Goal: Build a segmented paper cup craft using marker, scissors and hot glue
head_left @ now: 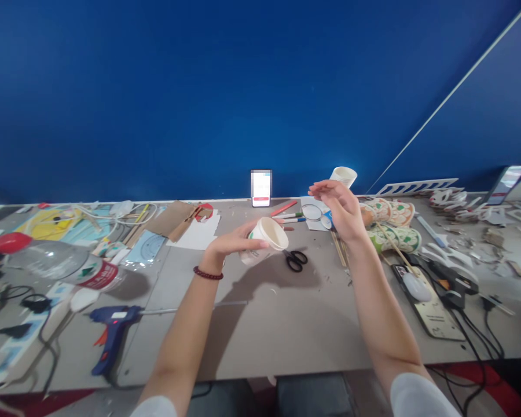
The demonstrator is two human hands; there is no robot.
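Observation:
My left hand [234,239] is wrapped round a white paper cup [267,236], held above the table with its mouth tilted up to the right. A dark red bead bracelet [208,274] circles that wrist. My right hand [344,211] is raised with its fingers stretched out to the left, and nothing shows in its grasp. Behind it appears another white paper cup [344,175], partly covered by the hand; whether they touch is unclear. Black-handled scissors [296,260] lie below and right of the held cup.
A blue glue gun [114,333] and a plastic bottle [76,267] lie at left, near a power strip [35,341]. A phone [261,188] stands against the blue wall. At right are patterned paper cups [395,237], a black glue gun [454,281] and a phone case [438,318].

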